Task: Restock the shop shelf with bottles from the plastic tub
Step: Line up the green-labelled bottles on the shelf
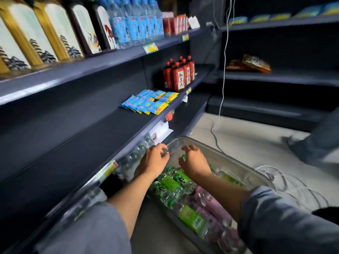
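A clear plastic tub (pixel 229 158) sits on the floor beside the shelving. Inside lie bottles with green labels (pixel 170 184) and pink labels (pixel 214 204). My left hand (pixel 154 159) is at the tub's far left corner, fingers curled against glinting clear plastic. Whether it grips the rim or a bottle is unclear. My right hand (pixel 195 161) arches over a green-capped bottle (pixel 183 157) at the tub's far end, with fingers and thumb curled round its top. The lowest shelf (pixel 102 182) holds clear bottles (pixel 136 154) just left of my left hand.
The middle shelf (pixel 113 125) carries blue and yellow sachets (pixel 150 102) and red-capped bottles (pixel 178 75). Water bottles and boxed goods fill the top shelf. White cables (pixel 286 182) lie on the floor right of the tub. A person's grey-clad leg (pixel 319 143) is at the right.
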The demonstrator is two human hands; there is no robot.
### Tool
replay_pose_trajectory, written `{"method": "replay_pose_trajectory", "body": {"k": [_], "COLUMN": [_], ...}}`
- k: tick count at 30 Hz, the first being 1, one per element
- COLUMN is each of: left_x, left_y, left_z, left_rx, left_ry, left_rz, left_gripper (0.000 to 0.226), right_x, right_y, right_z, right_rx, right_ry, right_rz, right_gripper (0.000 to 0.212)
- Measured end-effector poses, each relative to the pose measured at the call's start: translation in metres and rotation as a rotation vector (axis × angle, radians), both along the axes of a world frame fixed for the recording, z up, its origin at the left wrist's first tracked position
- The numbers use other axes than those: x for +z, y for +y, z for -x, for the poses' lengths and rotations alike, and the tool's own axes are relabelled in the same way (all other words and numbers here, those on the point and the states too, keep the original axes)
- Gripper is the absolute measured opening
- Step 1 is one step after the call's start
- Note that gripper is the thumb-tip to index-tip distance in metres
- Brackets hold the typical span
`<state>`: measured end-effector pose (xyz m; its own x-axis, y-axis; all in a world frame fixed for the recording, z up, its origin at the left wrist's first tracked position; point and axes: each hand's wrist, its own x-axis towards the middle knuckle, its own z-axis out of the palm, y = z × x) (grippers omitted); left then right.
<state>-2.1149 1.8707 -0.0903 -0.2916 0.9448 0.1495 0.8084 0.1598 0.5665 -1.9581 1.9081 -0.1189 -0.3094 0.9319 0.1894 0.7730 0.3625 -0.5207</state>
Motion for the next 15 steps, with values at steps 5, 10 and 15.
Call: {"method": "replay_pose_trajectory", "body": {"k": [5, 10, 15], "left_x": [-0.034, -0.093, -0.103], "left_y": [0.010, 0.020, 0.007], "left_z": [-0.019, -0.011, -0.017], "left_rx": [0.005, 0.073, 0.115], "left_ry": [-0.046, -0.022, 0.138], "left_rz": [0.143, 0.335, 0.476], "left_gripper": [0.032, 0.021, 0.030], "right_x": [-0.027, -0.057, -0.085], "right_y": [0.005, 0.004, -0.004], "right_z": [-0.003, 0.002, 0.009], "right_rx": [0.011, 0.058, 0.117], "right_ry": [-0.033, -0.110, -0.187], "right_rz": [0.063, 0.143, 0.256], "right_gripper": [0.047, 0.045, 0.037]}}
